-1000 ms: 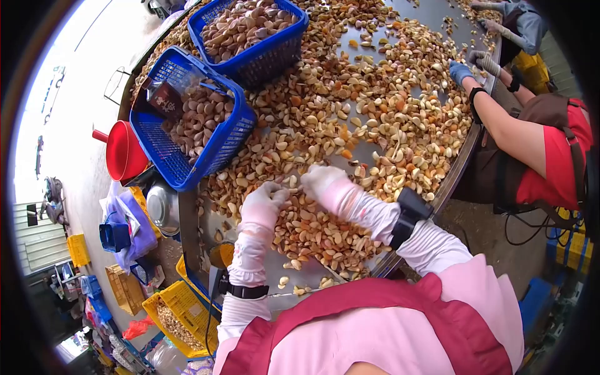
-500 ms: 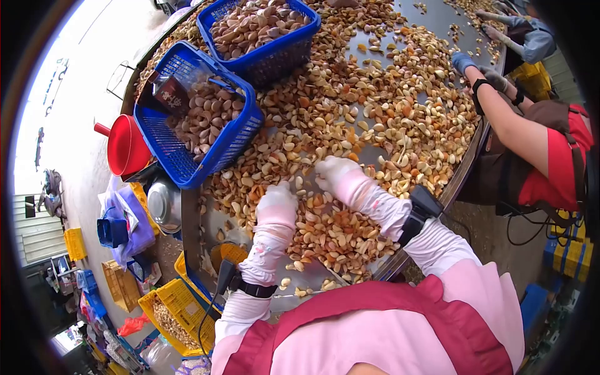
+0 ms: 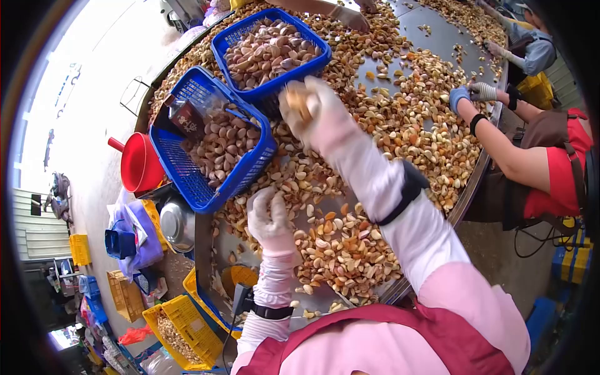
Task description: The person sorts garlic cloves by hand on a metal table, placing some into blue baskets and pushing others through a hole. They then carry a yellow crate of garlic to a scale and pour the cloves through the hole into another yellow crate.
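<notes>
My right hand (image 3: 312, 112), in a white glove, is raised beside the far blue basket and closed around garlic cloves (image 3: 302, 105); motion smears it. My left hand (image 3: 269, 215), also gloved, is over the metal table near the front corner of the near blue basket (image 3: 240, 187). Its fingers are loosely bent and apart, and I see nothing held. Between my arms lies a pile of loose garlic cloves (image 3: 344, 250), some pale, some orange-brown. Unpeeled cloves (image 3: 225, 147) and a dark red packet (image 3: 186, 119) sit in the near basket.
The far blue basket (image 3: 325, 59) holds more unpeeled cloves. Cloves spread across the metal table (image 3: 431, 31). Co-workers' gloved hands (image 3: 470, 97) are at the right edge, and another hand (image 3: 352, 19) is at the top. A red scoop (image 3: 139, 165) and yellow crates (image 3: 194, 328) stand left.
My right hand has risen from the pile toward the far basket with cloves in it. My left hand has loosened. A hand has appeared at the top, and the view has shifted slightly.
</notes>
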Action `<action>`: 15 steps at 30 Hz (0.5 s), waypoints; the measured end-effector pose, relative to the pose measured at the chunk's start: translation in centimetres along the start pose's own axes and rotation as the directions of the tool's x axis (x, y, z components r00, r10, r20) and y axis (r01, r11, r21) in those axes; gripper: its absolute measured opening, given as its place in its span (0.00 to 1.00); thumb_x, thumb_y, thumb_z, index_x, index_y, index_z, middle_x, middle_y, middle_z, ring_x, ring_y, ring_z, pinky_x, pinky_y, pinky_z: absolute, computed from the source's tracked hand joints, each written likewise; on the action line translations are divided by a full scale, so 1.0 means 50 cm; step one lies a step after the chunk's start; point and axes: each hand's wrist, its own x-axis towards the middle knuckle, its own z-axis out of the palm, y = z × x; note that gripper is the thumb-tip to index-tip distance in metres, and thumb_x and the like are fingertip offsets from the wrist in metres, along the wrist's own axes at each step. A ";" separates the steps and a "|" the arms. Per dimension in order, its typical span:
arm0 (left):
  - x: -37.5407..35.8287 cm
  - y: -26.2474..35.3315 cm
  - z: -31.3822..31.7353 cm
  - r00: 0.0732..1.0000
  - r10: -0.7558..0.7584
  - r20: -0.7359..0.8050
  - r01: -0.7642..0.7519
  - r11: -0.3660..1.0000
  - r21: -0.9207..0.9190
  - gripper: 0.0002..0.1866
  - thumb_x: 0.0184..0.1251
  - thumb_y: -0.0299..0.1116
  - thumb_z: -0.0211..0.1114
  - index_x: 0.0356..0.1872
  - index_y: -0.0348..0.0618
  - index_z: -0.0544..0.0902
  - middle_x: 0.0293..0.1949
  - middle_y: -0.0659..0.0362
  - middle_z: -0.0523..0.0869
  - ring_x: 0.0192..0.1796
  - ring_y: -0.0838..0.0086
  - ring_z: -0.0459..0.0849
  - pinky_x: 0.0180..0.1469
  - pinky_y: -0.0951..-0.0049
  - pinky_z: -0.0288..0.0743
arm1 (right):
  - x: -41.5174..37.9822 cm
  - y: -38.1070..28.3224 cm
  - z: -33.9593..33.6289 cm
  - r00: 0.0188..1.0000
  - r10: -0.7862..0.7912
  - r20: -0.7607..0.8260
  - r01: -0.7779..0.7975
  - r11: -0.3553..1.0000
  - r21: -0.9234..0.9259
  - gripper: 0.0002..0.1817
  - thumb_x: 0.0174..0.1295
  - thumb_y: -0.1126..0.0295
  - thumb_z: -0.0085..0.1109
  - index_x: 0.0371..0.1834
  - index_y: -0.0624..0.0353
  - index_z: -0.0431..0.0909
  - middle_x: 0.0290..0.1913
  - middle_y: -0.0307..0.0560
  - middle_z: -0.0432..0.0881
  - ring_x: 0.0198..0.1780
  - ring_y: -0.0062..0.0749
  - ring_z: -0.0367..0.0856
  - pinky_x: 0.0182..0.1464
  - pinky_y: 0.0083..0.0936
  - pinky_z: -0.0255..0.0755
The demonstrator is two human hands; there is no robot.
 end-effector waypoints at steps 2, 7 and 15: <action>0.005 -0.021 -0.036 0.998 0.041 0.037 -0.046 0.989 0.137 0.06 0.68 0.25 0.64 0.43 0.42 0.86 0.44 0.55 0.86 0.41 0.70 0.85 0.48 0.70 0.80 | 0.085 -0.046 0.108 0.991 -0.115 -0.066 0.114 0.993 -0.015 0.20 0.74 0.57 0.55 0.56 0.63 0.74 0.51 0.55 0.79 0.51 0.44 0.82 0.53 0.42 0.84; -0.012 -0.066 -0.090 0.997 -0.082 0.011 0.080 0.990 0.114 0.07 0.66 0.24 0.66 0.43 0.40 0.87 0.42 0.54 0.87 0.41 0.67 0.85 0.47 0.70 0.80 | 0.125 -0.075 0.096 0.957 -0.267 0.113 0.289 0.906 -0.309 0.16 0.72 0.64 0.57 0.50 0.68 0.70 0.52 0.63 0.77 0.57 0.52 0.79 0.65 0.47 0.78; -0.069 -0.058 -0.097 0.973 0.084 0.215 -0.167 0.900 0.403 0.07 0.61 0.22 0.69 0.40 0.38 0.87 0.38 0.52 0.87 0.38 0.66 0.86 0.44 0.71 0.79 | -0.121 0.233 -0.247 0.768 0.266 0.582 0.587 -0.657 -0.474 0.07 0.61 0.68 0.63 0.40 0.54 0.82 0.37 0.47 0.80 0.42 0.42 0.85 0.47 0.37 0.81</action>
